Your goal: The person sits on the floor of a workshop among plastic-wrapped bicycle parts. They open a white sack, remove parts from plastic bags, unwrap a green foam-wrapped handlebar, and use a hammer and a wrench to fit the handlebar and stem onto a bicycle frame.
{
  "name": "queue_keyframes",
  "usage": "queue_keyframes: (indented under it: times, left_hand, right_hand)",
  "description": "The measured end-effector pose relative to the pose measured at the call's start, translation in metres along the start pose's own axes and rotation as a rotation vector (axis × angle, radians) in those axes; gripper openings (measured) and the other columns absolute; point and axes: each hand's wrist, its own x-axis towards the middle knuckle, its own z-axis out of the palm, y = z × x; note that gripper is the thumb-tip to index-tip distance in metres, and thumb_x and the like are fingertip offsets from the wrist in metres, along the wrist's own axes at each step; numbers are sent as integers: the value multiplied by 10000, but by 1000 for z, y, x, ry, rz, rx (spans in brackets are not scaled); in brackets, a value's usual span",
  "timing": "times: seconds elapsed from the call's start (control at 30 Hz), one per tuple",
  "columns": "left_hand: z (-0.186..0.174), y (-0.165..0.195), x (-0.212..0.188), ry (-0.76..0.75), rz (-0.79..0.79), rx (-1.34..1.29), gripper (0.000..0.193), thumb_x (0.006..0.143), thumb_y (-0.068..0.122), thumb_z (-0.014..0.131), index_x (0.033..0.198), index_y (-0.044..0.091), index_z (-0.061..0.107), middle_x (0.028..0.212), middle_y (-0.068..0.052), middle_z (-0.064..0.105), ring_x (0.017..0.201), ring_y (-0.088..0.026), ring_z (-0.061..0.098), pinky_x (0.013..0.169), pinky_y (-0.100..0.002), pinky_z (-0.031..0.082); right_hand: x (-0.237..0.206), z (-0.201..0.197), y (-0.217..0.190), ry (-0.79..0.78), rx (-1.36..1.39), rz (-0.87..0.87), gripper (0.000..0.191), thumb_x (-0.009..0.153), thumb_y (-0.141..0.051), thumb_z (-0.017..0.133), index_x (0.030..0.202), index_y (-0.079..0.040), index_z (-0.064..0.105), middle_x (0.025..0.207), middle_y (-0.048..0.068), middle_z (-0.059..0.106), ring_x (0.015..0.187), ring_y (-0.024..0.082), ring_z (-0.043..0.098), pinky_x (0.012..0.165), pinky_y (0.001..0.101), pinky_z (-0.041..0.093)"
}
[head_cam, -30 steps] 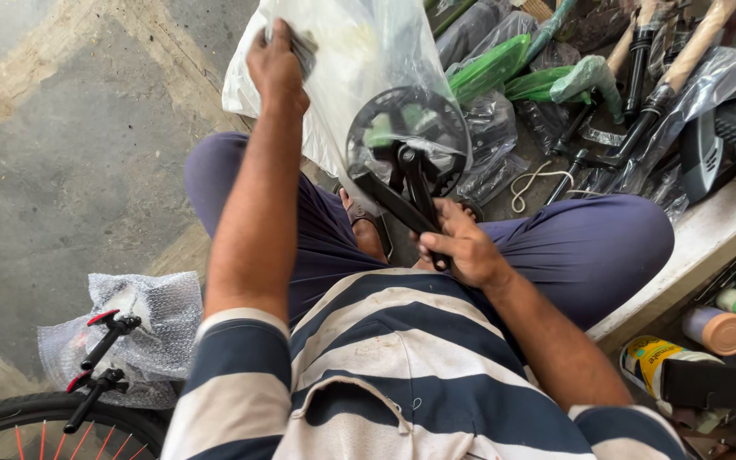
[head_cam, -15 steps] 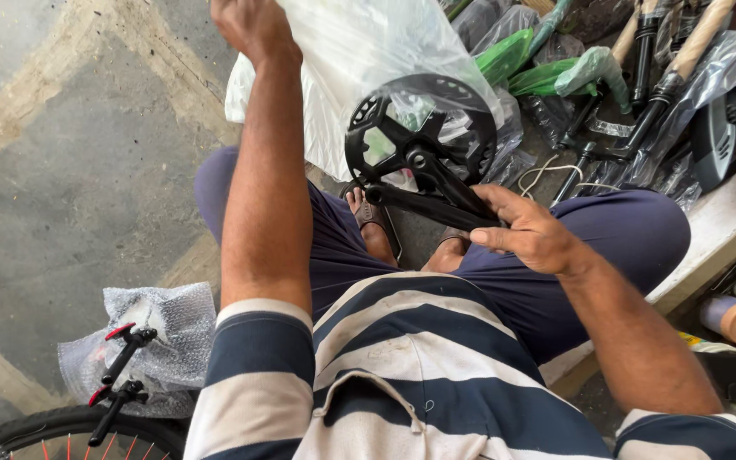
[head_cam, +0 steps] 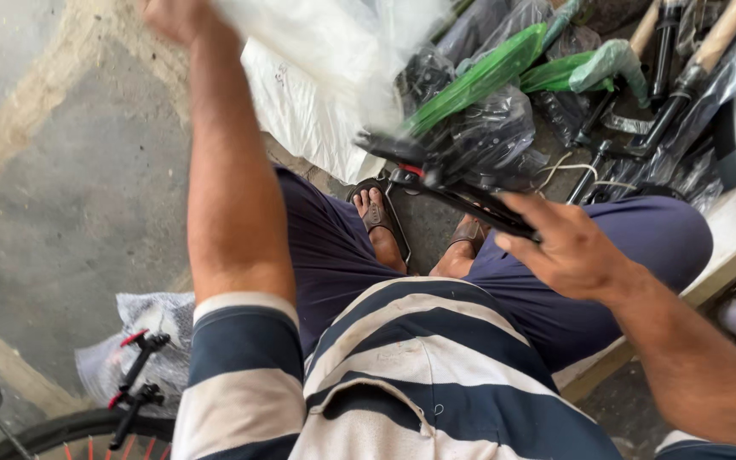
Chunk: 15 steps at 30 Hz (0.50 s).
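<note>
Wrapped green bike parts (head_cam: 479,81) crowd behind the held crank arm (head_cam: 470,200).

L hand (head_cam: 176,15) up at top edge, gripping white plastic bag (head_cam: 325,60). R hand (head_cam: 568,251) clamps black crank arm (head_cam: 470,200), blurred, over lap. Wrapped bike parts (head_cam: 504,128) on floor ahead; sandalled feet (head_cam: 381,217) below.

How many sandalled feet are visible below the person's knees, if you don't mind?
2: left foot on the floor between the legs, right foot beside it, partly hidden by the black crank arm.
</note>
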Motion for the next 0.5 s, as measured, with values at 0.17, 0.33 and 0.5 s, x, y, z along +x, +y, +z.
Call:
queue_keyframes:
  times: [0.17,0.33,0.5]
  left_hand:
    - [-57,8,-1,-292,-82,-64,531,965,324,575,1395,22,498,1174,-130,707,994,-300,768,852,-493,630]
    - [-64,-11,-43,-622,-59,276,466,1071,349,647,1397,41,519,1284,-111,709,1144,-225,732,964,-411,592]
    - [-61,-61,-120,-1368,3,524,305,946,67,562,1183,47,754,1041,-79,740,856,-95,610,777,-291,497]
  right_hand:
    - [6,17,29,267,892,79,418,994,-19,614,1388,-14,476,1030,153,629,804,185,563,742,313,481]
    - [83,47,108,636,1326,293,277,1007,-49,623,1248,-95,495,960,97,628,709,121,555,565,254,433]
    - [113,68,154,832,1239,551,141,1061,-243,550,1120,-121,513,848,89,629,604,107,541,493,250,417]
